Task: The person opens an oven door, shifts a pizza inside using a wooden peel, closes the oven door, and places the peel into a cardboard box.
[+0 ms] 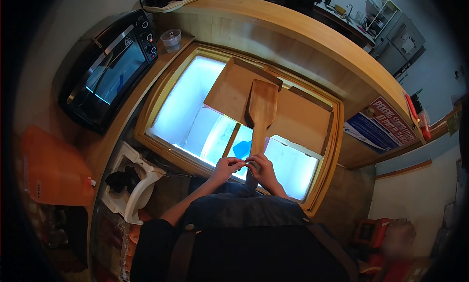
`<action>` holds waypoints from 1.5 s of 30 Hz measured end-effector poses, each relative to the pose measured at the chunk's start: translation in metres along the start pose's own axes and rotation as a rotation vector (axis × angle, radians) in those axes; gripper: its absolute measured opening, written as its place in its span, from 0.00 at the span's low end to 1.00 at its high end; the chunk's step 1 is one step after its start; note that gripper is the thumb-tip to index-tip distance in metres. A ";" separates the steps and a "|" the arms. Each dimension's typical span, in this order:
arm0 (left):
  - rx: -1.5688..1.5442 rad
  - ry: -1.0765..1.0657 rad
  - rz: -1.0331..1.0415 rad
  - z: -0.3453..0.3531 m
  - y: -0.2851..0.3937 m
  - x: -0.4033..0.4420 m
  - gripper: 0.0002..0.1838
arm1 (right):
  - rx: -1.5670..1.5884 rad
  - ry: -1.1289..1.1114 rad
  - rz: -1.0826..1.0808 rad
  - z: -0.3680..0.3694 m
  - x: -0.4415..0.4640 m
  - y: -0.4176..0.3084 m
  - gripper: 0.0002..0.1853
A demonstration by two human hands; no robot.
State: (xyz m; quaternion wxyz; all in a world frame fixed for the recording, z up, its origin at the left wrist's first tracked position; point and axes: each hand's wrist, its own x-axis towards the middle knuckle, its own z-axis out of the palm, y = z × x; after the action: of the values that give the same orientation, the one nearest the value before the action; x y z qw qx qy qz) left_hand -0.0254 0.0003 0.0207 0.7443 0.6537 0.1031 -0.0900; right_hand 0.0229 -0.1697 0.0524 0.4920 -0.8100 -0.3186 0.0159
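Observation:
My left hand and my right hand meet close in front of my body, fingertips pinched together. Whatever lies between the fingertips is too small to make out. Under my hands runs the handle of a wooden paddle, whose broad blade rests on an open cardboard box. A second open cardboard box lies to the right of it. Both boxes sit over a lit, glass-topped chest with a yellow frame. Something blue shows through the glass just beyond my fingers.
A black toaster oven and a clear plastic cup stand at the left. Nearer are an orange container and a white stool-like object. A curved wooden counter borders the far side.

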 end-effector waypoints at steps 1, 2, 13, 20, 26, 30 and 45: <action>0.000 0.002 -0.002 0.000 0.000 0.000 0.15 | -0.001 -0.001 0.002 0.000 0.000 -0.001 0.08; 0.001 0.001 0.004 0.000 -0.001 0.000 0.15 | -0.002 -0.002 0.005 0.000 0.000 -0.001 0.08; 0.002 -0.002 0.015 0.000 0.001 -0.001 0.15 | 0.000 0.007 -0.009 0.000 0.000 -0.001 0.08; 0.018 -0.011 -0.005 -0.001 0.004 -0.002 0.15 | -0.007 0.000 -0.004 0.001 0.000 -0.001 0.08; -0.009 0.002 0.009 0.001 0.001 -0.001 0.14 | -0.013 0.005 -0.015 0.000 0.000 -0.002 0.08; 0.019 -0.012 -0.013 0.000 0.004 -0.002 0.15 | -0.004 -0.004 0.005 0.001 0.000 -0.001 0.08; 0.002 -0.119 -0.083 0.000 0.013 -0.003 0.13 | -0.075 -0.157 -0.066 -0.016 0.004 -0.030 0.24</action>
State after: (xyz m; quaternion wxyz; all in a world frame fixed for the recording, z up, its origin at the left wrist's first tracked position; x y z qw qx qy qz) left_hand -0.0253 0.0022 0.0336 0.7439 0.6432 0.0856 -0.1598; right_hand 0.0162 -0.1709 0.0860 0.4350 -0.8133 -0.3830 0.0514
